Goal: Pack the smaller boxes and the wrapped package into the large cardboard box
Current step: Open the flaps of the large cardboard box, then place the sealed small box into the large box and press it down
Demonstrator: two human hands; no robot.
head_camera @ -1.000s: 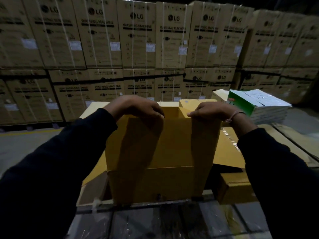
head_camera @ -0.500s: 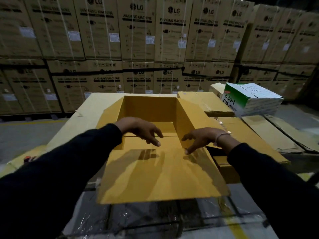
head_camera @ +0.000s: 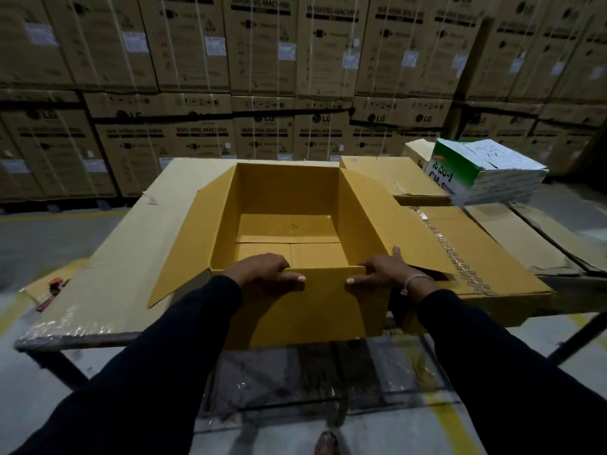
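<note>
The large cardboard box point(head_camera: 285, 192) stands open and upright on the table, its inside bare and its side flaps spread outward. My left hand point(head_camera: 262, 270) and my right hand point(head_camera: 387, 270) both grip the near rim, where the front flap hangs folded down outside. A flat smaller box point(head_camera: 394, 175) lies just behind the big box on the right. Next to it sits the wrapped package point(head_camera: 483, 172), white and green under clear film. Another small box point(head_camera: 417, 151) peeks out behind the package.
The table point(head_camera: 108, 257) is covered with flattened cardboard sheets, one taped sheet point(head_camera: 486, 257) lying to the right. A red-handled tool point(head_camera: 54, 285) lies at the left edge. Stacked washing-machine cartons point(head_camera: 262, 77) form a wall behind. Concrete floor lies below.
The front flap, held upright a second ago, has been folded out and down. Both hands moved from the flap's top edge to the box's near rim.
</note>
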